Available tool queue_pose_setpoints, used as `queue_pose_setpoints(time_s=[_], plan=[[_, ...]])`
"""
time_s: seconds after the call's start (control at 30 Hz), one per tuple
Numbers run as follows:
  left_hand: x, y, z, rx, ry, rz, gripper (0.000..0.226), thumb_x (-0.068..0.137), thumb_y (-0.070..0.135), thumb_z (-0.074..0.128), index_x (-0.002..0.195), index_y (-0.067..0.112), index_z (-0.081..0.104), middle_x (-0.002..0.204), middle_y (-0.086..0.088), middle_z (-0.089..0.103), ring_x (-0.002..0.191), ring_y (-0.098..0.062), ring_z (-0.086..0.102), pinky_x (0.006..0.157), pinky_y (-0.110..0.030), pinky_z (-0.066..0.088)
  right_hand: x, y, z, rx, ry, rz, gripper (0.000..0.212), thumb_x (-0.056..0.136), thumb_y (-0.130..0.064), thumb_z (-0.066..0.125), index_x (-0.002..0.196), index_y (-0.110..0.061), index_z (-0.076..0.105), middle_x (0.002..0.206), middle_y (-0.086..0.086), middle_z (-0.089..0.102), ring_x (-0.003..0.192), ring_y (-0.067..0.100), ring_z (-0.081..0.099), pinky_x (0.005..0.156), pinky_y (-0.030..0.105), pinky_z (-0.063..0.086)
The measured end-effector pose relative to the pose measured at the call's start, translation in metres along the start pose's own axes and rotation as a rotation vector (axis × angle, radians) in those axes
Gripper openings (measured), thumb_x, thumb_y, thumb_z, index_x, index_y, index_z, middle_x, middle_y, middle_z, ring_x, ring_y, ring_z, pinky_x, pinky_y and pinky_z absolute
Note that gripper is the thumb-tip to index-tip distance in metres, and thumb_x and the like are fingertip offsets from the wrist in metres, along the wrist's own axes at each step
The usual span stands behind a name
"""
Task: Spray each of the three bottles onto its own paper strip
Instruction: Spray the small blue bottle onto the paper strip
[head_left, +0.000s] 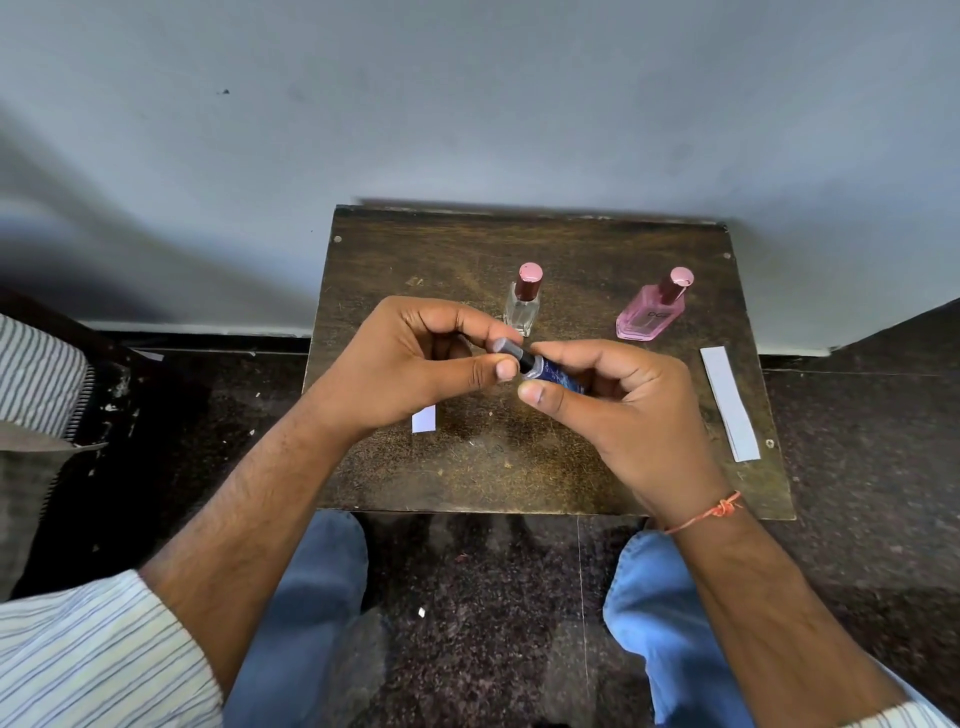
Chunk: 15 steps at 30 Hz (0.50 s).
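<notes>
Hands (410, 364) (618, 400) gripping glossy blue bottle (553, 370), grey cap (509, 347)

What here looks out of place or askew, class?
The right paper strip lies slanted near the table's right edge. Only two strips show for three bottles; the left strip is mostly hidden under the left hand. No spills visible.

A plain room in a home, it seems: a small scuffed wooden desk (467, 467) against a bare grey wall (467, 104), dark speckled stone floor (467, 623), striped cloth (36, 374) at left.
</notes>
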<state>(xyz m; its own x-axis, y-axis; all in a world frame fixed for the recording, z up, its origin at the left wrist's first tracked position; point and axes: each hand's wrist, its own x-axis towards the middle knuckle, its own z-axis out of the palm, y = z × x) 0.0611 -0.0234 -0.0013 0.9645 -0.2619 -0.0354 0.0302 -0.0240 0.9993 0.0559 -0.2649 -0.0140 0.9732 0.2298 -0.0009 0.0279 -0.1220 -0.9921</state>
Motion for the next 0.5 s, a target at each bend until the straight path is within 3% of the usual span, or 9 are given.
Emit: queue_pose_setpoints(time_s=[0.1,0.17,0.23,0.33,0.43,0.5], plan=[[0.000,-0.002,-0.002,-0.018,-0.038,-0.021,0.032,0.083,0.011,0.086,0.115,0.010,0.081,0.107,-0.015,0.084,0.086,-0.032,0.070,0.075,-0.034,0.060,0.002,-0.001,0.007,0.111,-0.009,0.033,0.037,0.084,-0.012,0.094,0.118,-0.019,0.083,0.113,0.000,0.086,0.107,0.020,0.082,0.094,0.036,0.066],[-0.001,-0.004,-0.006,-0.012,-0.054,-0.028,0.032,0.082,0.010,0.088,0.113,0.014,0.081,0.106,-0.008,0.085,0.081,-0.022,0.073,0.068,-0.024,0.060,0.002,-0.001,0.011,0.199,-0.019,0.064,0.036,0.088,-0.006,0.089,0.120,-0.020,0.081,0.115,0.003,0.086,0.111,0.021,0.081,0.094,0.034,0.066],[-0.002,-0.006,-0.011,-0.014,-0.043,-0.030,0.034,0.080,0.012,0.090,0.111,0.022,0.083,0.107,-0.004,0.085,0.084,-0.022,0.076,0.074,-0.027,0.067,0.003,-0.001,0.014,0.264,-0.032,0.088,0.038,0.091,-0.001,0.084,0.121,-0.023,0.079,0.117,0.002,0.085,0.114,0.018,0.080,0.095,0.029,0.064],[-0.002,-0.008,-0.015,0.001,0.021,-0.026,0.035,0.077,0.016,0.094,0.108,0.031,0.086,0.107,-0.003,0.086,0.089,-0.032,0.080,0.084,-0.033,0.069,0.005,-0.002,0.021,0.212,-0.045,0.080,0.044,0.092,0.004,0.082,0.127,-0.023,0.076,0.121,-0.001,0.084,0.119,0.016,0.078,0.101,0.034,0.063],[-0.003,-0.010,-0.015,-0.027,0.058,-0.006,0.032,0.079,0.015,0.095,0.102,0.036,0.088,0.100,0.004,0.087,0.085,-0.009,0.082,0.074,-0.018,0.064,0.006,-0.004,0.031,0.076,0.017,0.033,0.043,0.089,-0.001,0.088,0.126,-0.020,0.078,0.117,-0.003,0.085,0.115,0.011,0.079,0.099,0.032,0.064],[-0.004,-0.010,-0.015,-0.040,0.088,-0.005,0.027,0.077,0.020,0.094,0.095,0.039,0.087,0.092,0.010,0.086,0.077,0.004,0.077,0.068,-0.010,0.058,0.005,-0.005,0.039,-0.025,0.069,-0.020,0.040,0.088,-0.008,0.092,0.124,-0.019,0.079,0.115,-0.005,0.085,0.112,0.005,0.079,0.094,0.021,0.063]])
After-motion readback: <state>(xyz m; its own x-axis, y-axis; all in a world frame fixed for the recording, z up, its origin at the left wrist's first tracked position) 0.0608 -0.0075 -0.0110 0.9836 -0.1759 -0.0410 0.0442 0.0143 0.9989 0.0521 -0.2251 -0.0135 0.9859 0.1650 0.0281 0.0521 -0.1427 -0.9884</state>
